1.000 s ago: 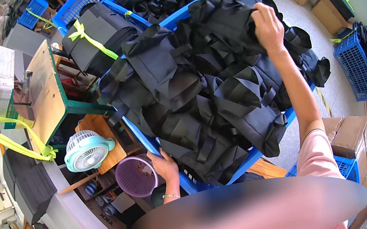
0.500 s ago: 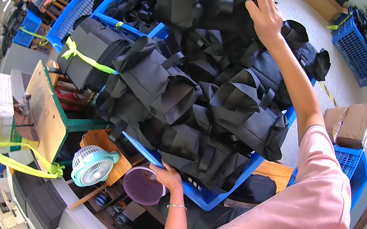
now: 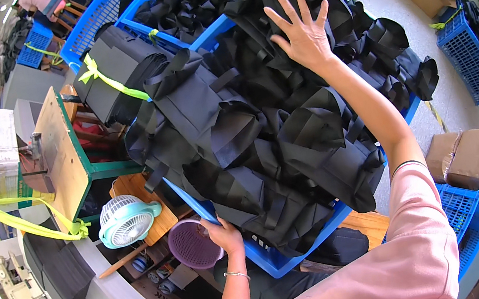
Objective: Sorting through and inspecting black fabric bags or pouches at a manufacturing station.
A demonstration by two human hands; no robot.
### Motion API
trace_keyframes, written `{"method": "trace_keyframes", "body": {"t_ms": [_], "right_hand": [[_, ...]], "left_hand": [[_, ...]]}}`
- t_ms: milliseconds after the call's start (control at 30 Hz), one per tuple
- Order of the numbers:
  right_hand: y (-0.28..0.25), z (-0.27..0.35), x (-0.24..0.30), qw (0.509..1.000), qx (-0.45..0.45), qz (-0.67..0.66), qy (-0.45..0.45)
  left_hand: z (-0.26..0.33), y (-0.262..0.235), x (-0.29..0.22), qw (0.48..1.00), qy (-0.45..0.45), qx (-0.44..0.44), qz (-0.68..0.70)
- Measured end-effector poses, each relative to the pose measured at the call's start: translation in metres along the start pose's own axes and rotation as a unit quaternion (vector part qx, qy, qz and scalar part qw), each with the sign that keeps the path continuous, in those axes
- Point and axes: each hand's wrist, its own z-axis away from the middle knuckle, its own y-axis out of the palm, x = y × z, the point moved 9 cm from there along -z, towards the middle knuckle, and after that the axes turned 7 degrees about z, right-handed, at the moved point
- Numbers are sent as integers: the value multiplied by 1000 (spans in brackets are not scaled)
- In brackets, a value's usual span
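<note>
A blue plastic crate (image 3: 324,238) in front of me is heaped with black fabric bags (image 3: 316,117), their flaps and straps overlapping. My left hand (image 3: 223,234) is closed round the crate's near left rim, thumb over the edge. Toward the far side of the heap, my right hand (image 3: 306,34) lies with fingers spread over a black bag (image 3: 272,1), palm down, gripping nothing. How firmly it presses on the fabric I cannot tell. The crate's walls are partly covered by bags hanging over them.
Behind it stands another blue crate (image 3: 137,30) full of black pieces. A bundle of flat black fabric (image 3: 117,62) tied with a yellow-green strip lies at left. Near it are a small fan (image 3: 128,222), a purple basket (image 3: 192,246) and a wooden table (image 3: 57,158). Cardboard boxes (image 3: 472,158) stack at right.
The black bag my right hand held up is let go and lies on the far part of the heap. That hand has moved left and spread its fingers. My left hand stays on the rim.
</note>
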Motion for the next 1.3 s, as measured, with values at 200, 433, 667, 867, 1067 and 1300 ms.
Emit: {"method": "trace_keyframes", "body": {"t_ms": [200,433,667,867,1067,1300], "right_hand": [[139,26,-154,920,345,109,153],[207,53,-174,918,368,33,143],[192,51,-134,906,412,-16,97],[95,14,-86,976,135,111,126],[138,58,27,919,356,-168,-6],[172,65,43,822,553,-114,-70]], "left_hand": [[0,6,14,997,-72,12,-9],[0,8,16,999,-41,2,18],[-1,-2,14,998,-56,-11,8],[-1,-2,13,999,-36,-20,-15],[0,0,15,998,-45,-17,-37],[-3,-5,10,997,-71,-16,-3]]}}
